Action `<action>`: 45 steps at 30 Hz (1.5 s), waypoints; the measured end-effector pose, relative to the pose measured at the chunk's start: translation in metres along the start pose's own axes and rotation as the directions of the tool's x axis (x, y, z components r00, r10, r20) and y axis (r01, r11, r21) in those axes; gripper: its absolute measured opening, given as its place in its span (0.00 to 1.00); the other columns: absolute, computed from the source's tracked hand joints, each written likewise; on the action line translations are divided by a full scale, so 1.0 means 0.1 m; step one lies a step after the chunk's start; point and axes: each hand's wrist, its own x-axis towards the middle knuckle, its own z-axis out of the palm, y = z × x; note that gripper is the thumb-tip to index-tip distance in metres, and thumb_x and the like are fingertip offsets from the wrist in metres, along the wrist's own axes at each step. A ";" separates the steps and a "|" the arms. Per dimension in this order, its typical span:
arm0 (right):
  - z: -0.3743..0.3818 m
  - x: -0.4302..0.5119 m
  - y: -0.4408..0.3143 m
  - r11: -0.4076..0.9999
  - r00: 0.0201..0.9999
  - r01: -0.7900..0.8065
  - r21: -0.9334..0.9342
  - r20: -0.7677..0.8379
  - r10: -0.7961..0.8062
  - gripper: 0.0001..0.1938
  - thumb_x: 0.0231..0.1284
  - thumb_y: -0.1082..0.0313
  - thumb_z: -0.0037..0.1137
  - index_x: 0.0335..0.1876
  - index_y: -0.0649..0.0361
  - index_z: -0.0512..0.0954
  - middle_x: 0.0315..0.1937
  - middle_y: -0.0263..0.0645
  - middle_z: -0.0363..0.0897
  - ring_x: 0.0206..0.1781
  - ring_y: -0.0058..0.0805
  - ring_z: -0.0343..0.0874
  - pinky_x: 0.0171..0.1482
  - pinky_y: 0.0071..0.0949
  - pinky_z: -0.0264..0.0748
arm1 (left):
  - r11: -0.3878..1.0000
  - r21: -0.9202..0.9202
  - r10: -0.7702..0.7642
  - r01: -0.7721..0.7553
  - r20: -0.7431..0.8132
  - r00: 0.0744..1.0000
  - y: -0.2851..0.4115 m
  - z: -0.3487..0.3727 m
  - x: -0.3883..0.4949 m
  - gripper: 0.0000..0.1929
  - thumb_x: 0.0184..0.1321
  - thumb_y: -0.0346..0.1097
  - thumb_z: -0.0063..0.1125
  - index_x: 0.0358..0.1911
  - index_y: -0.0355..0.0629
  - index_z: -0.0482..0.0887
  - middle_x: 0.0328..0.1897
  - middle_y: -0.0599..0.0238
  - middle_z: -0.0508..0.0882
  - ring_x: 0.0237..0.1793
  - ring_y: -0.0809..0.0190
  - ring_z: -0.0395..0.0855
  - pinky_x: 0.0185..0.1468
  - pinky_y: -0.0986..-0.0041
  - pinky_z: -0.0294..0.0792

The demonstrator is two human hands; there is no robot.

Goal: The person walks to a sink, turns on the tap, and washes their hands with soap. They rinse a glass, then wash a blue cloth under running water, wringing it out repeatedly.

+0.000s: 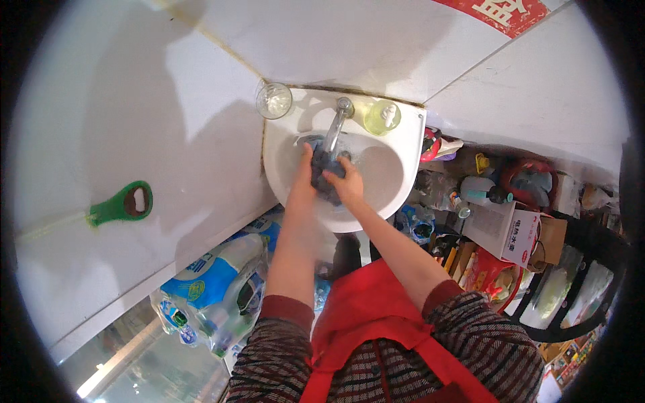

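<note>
A dark grey-blue wet cloth (325, 179) is bunched in the white washbasin (410, 171), under the metal faucet (335, 128). On the cloth's left side lies my left hand (305, 169), thumb up along it, its fingers hidden. My right hand (346, 180) grips the cloth from the right with curled fingers. Water seems to run from the spout onto the cloth. Behind the bowl, a clear glass (274, 101) stands at the rim's left corner and a yellow-green pump bottle (381, 118) stands right of the faucet.
Walls enclose the basin's back and left side; a green bottle opener (123, 204) is on the left wall. Plastic-wrapped bottles (211, 277) stand below left. Right of the basin are a cardboard box (519, 234), a red basin (529, 176), glass bottles and a black chair (569, 322).
</note>
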 end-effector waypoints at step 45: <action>-0.41 0.69 0.01 0.800 0.964 0.256 -0.543 0.084 -0.252 0.18 0.62 0.46 0.65 0.44 0.53 0.85 0.45 0.44 0.81 0.46 0.49 0.84 0.48 0.45 0.80 | 0.879 0.276 0.446 -0.390 -0.182 0.876 -0.31 -0.19 -0.27 0.23 0.66 0.30 0.55 0.65 0.39 0.79 0.63 0.58 0.80 0.61 0.54 0.79 0.65 0.64 0.70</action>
